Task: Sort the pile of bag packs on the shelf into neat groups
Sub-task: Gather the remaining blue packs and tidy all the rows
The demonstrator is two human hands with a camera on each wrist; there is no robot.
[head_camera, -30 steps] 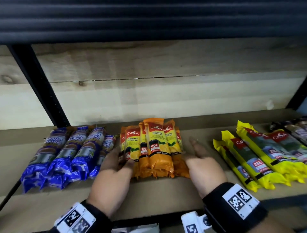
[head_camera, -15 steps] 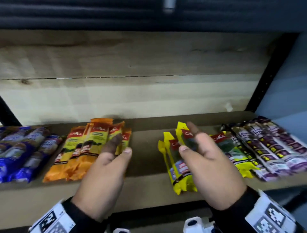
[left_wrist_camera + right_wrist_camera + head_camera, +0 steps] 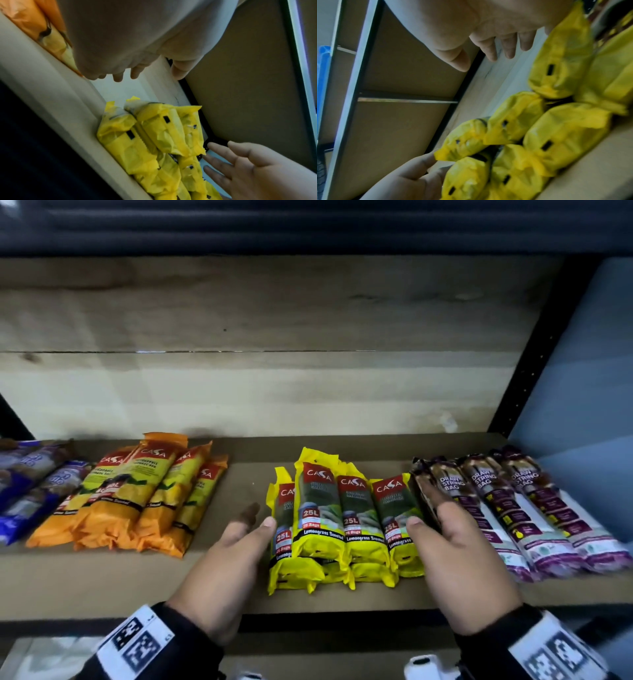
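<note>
On a brown board shelf backed by pale wood planks, glossy plastic packs of rolled bags lie in four colour groups, so by the look of it the sorting is nearly finished. At far left are blue packs, lettering too blurred to read; beside them orange packs branded "CASA"; in the middle yellow packs marked "CASA", "25L" and "Lemongrass Scented"; at right purple and white packs reading "DRAW STRING BAG". The left hand is open, fingers straight, thumb touching the yellow group's left side. The right hand is also open, flat against the group's right side, fingers between yellow and purple. Neither holds a pack. The yellow packs overlap unevenly, so squaring them seems to be what remains.
</note>
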